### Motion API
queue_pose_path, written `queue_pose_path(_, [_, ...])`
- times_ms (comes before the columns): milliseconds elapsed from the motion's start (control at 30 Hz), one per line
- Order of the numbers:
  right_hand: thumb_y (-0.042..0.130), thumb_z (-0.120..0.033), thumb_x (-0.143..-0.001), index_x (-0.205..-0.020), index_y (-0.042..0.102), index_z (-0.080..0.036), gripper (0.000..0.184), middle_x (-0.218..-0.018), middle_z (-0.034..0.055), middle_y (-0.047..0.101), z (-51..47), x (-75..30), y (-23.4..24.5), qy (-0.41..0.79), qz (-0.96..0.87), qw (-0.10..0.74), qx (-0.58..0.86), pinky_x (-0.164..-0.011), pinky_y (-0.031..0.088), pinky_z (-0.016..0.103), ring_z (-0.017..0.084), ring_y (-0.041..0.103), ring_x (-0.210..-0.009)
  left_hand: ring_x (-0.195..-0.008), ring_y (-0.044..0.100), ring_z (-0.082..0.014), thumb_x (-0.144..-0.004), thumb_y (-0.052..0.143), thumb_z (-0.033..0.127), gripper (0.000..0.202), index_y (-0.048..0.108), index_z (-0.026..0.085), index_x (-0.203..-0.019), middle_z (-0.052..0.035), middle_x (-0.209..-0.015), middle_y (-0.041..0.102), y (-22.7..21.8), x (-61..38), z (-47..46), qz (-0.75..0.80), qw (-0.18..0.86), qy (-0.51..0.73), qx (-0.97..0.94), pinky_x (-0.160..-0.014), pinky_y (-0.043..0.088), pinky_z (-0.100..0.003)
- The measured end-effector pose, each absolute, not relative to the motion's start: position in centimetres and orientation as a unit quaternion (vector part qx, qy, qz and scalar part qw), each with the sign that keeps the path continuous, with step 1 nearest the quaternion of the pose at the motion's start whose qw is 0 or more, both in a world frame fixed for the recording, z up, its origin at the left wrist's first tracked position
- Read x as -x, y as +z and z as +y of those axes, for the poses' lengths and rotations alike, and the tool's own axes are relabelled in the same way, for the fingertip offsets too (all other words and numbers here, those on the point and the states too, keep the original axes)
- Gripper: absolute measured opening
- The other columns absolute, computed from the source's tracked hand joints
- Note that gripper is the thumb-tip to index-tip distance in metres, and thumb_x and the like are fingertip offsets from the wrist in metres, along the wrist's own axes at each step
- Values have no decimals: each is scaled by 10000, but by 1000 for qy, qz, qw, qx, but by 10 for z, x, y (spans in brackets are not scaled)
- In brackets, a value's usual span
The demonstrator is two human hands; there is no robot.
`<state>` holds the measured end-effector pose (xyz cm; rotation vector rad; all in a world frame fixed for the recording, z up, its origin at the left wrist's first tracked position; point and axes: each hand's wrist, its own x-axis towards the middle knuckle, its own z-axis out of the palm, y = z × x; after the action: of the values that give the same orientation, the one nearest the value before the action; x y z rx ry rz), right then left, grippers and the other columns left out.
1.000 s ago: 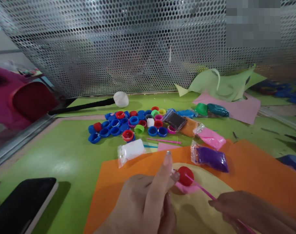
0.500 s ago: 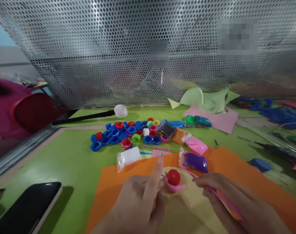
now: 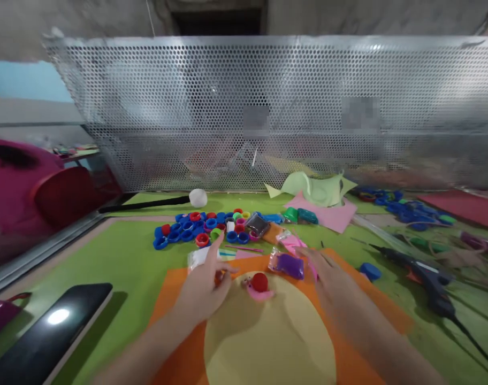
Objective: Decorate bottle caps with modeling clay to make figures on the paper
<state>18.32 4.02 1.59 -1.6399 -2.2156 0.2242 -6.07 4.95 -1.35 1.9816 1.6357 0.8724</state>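
A small snail-like clay figure, with a red ball [image 3: 260,282] on a curved pink body [image 3: 260,294] and tiny eyes at its left end, rests near the top of a pale yellow paper circle [image 3: 268,337]. My left hand [image 3: 206,283] is left of the figure, apart from it, index finger stretched forward and thumb held away; I see nothing held in it. To the right of the figure, my right hand [image 3: 328,272] closes around a slim pink modelling tool [image 3: 311,267], partly hidden by the fingers. A purple clay packet [image 3: 290,266] lies just left of that hand.
Orange paper [image 3: 169,299] lies under the circle. Bottle caps [image 3: 187,235], a white clay packet [image 3: 198,258] and a pink stick [image 3: 244,248] sit beyond. A phone [image 3: 55,326] lies left, a glue gun [image 3: 420,275] right, and a perforated metal panel [image 3: 228,117] stands behind.
My left hand has drawn away leftward from the clay figure, and its thumb and fingers have spread. My right hand has moved forward, toward the packets. The view has tilted up.
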Motion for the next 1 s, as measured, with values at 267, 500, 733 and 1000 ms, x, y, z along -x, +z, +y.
queue_pose_path(267, [273, 68, -756, -1272, 472, -93, 576, -1274, 136, 509, 44, -187, 12, 68, -769, 68, 633, -938, 399, 376, 243, 458, -1181, -673, 626, -187, -811, 392, 207, 596, 187, 190, -1370, -17, -858, 706, -9, 61, 52, 603, 249, 301, -696, -610, 463, -279])
queue_pose_path(500, [335, 54, -762, -1081, 618, -87, 450, -1060, 163, 633, 35, -180, 12, 44, -757, -14, 652, -795, 479, 396, 279, 590, -989, -715, 645, -184, -805, 391, 175, 459, 385, 187, -1265, -2, -800, 716, -8, 56, 47, 596, 212, 291, -717, -626, 445, -263])
queue_pose_path(733, [335, 33, -777, -1134, 586, -91, 454, -1267, 199, 489, 36, -171, 8, -25, -751, -15, 659, -748, 507, 366, 292, 532, -1076, -599, 621, -153, -731, 400, 97, 684, 230, 238, -1378, -4, -967, 719, -11, 55, 43, 577, 158, 256, -759, -633, 459, -275])
queue_pose_path(1000, [337, 13, -798, -1263, 482, -68, 493, -1286, 177, 487, 42, -160, -7, -92, -767, 13, 635, -821, 481, 421, 311, 496, -1117, -776, 649, -200, -750, 419, 140, 724, 146, 269, -1409, -8, -940, 718, -18, 51, 36, 514, 112, 211, -824, -699, 482, -273])
